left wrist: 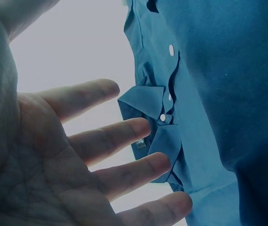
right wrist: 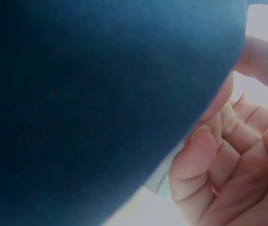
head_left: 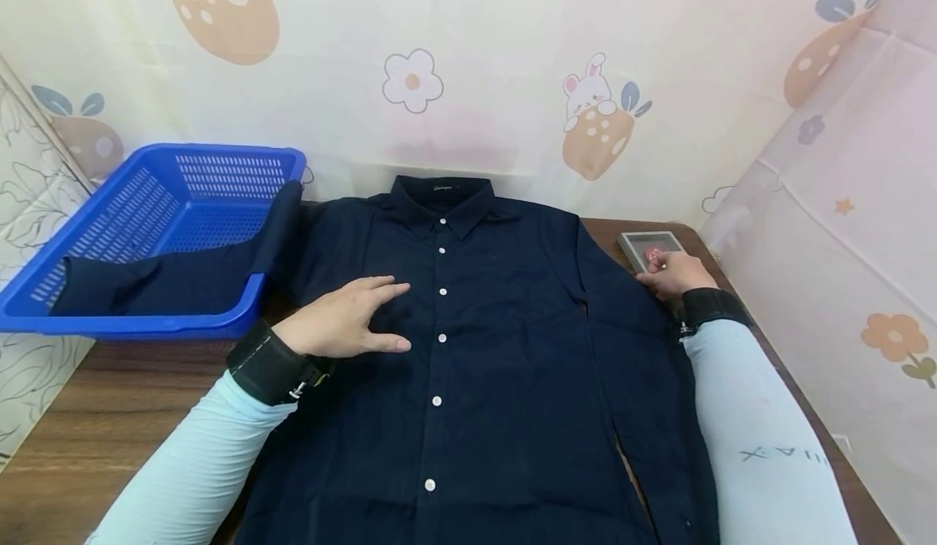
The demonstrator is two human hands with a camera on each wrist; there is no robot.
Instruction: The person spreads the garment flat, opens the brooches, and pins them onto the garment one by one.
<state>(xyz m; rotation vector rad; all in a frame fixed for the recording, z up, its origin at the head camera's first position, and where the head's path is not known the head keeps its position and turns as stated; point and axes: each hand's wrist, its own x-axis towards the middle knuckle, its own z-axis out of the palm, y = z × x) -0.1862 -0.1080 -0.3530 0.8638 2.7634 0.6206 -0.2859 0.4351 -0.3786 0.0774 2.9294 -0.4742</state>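
Observation:
A dark navy button-up shirt (head_left: 483, 366) lies front up, its collar at the far end and white buttons down the middle. Over its chest hovers my left hand (head_left: 350, 317), fingers spread and straight, holding nothing. At the far right, beside the shirt's sleeve, my right hand (head_left: 675, 275) is at a small grey shallow box (head_left: 631, 246). A small pink thing (head_left: 653, 254) shows by its fingertips. In the right wrist view the fingers (right wrist: 195, 155) are curled, but dark cloth hides part of the hand; whether they grip the pink thing cannot be made out.
A blue plastic basket (head_left: 241, 151) stands at the left, with one shirt sleeve (head_left: 161, 281) draped over its rim and into it. The brown wooden table (head_left: 124, 398) ends against patterned curtains (head_left: 483, 57) at the back and right.

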